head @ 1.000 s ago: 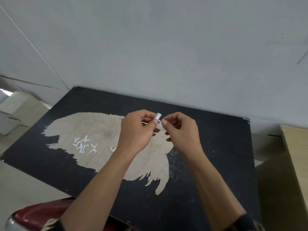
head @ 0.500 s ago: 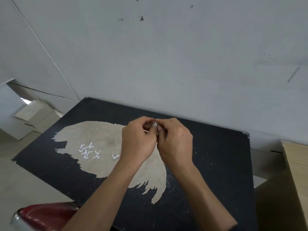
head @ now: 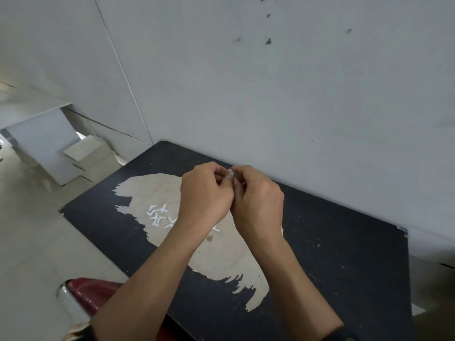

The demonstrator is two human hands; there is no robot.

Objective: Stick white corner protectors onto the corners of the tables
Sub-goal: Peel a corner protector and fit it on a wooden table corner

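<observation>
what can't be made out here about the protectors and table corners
- held protector, head view: nearly all covered by fingers of the left hand and right hand; shape and backing unclear.
- loose protectors: small, overlapping, some behind the left forearm; no count.
- table: near corners hidden by the arms or cut off by the bottom edge.
- far right corner: too small to tell if protected.

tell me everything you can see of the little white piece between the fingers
The white corner protector is small, pale, slightly translucent; only one end shows, the rest is hidden by fingers. The left hand and the right hand pinch it together above the black table. Its full shape cannot be told.
</observation>
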